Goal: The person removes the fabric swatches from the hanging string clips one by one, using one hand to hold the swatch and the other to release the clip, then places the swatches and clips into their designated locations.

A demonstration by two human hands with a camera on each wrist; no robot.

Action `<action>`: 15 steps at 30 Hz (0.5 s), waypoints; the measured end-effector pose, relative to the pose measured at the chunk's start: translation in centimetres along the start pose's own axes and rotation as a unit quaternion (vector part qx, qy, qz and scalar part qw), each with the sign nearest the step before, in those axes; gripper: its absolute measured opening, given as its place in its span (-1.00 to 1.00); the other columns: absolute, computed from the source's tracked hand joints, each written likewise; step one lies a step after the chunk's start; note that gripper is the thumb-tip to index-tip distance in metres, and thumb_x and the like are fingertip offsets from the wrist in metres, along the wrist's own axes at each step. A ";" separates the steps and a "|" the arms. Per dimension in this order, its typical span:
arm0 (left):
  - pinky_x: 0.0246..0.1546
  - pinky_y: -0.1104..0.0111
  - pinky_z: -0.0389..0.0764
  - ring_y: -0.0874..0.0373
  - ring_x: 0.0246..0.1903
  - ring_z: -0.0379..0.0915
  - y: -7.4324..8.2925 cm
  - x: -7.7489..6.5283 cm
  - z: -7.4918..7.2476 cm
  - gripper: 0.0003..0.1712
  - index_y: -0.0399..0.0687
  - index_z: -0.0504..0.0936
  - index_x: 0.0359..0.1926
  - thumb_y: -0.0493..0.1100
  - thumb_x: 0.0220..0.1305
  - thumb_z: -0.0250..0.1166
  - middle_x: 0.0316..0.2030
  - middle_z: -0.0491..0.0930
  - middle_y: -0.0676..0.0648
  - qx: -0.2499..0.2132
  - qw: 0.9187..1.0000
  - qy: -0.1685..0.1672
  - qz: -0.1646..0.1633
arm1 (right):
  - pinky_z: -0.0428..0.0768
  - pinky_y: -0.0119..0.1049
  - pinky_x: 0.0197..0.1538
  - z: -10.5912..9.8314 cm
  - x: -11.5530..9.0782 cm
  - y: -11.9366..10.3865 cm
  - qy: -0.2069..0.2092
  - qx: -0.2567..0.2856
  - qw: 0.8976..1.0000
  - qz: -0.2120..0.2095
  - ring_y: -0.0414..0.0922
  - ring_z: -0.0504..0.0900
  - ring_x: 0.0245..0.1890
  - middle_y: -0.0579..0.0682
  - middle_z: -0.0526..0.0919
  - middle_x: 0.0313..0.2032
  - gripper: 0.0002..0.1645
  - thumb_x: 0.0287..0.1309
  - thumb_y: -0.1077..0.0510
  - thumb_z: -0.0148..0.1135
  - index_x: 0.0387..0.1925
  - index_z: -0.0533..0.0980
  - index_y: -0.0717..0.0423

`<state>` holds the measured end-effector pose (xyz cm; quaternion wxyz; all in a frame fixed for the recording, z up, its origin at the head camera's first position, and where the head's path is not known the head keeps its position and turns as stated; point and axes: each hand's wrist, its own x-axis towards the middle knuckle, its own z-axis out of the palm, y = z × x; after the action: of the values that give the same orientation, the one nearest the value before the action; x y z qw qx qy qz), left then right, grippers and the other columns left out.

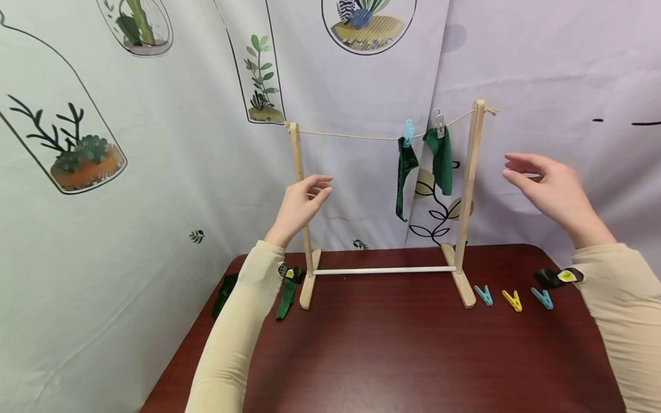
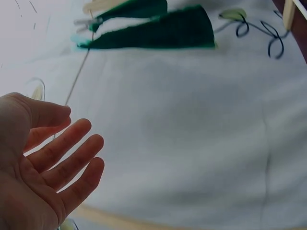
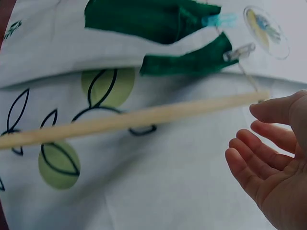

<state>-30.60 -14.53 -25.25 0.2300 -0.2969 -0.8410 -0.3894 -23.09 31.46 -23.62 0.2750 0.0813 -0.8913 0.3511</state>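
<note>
Head view: two hung cloths (image 1: 442, 163), five pegs (image 1: 408, 133), one rack (image 1: 469, 183).

Plant-printed cloth (image 1: 341, 86) behind dark-red table (image 1: 403, 350)

1. Frame (image 1: 469, 189): bare wood, smooth, matt.
2. Rod (image 1: 382, 270): smooth; material unclear.
3. Line (image 1: 351, 136): fibre cord, slightly rough.
4. Left cloth (image 1: 405, 172): velvety fabric, faint sheen.
5. Right cloth (image 1: 442, 160): fabric, matt.
6. Blue peg (image 1: 408, 133): translucent plastic.
7. Yellow peg (image 1: 518, 307): smooth, opaque plastic.
8. Counter (image 1: 413, 344): wood-look, soft gloss.
9. Backdrop (image 1: 335, 74): printed cloth, matt, creased.
10. Sleeves (image 1: 232, 338): soft, matt cloth, wrinkled.
</note>
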 end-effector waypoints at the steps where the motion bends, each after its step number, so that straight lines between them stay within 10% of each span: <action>1: -0.04 0.20 0.62 0.05 -0.09 0.64 0.3 0.1 0.3 -0.64 -0.02 0.63 0.21 -0.10 0.47 0.24 -0.03 0.69 -0.11 -0.002 1.000 -0.002 0.005 | 0.38 -0.69 -0.24 0.2 0.1 -0.3 0.001 0.003 1.000 -0.005 -0.63 0.44 -0.24 -0.24 0.63 0.04 -0.37 0.39 -0.13 0.21 0.37 0.46 0.03; 15: -0.08 0.34 0.61 0.16 -0.14 0.64 4.3 2.4 3.7 -0.66 -0.06 0.67 0.15 -0.09 0.43 0.30 -0.08 0.71 -0.06 -0.034 0.999 -0.002 0.022 | 0.41 -0.65 -0.17 1.9 1.9 -5.0 -0.015 0.020 0.999 -0.043 -0.58 0.46 -0.19 0.16 0.58 0.22 -0.39 0.40 -0.14 0.19 0.37 0.47 0.00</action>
<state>-29.99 -8.56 -23.71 0.2267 -0.3235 -0.8209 -0.4123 -23.75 26.59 -20.83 0.2745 0.1300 -0.8840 0.3553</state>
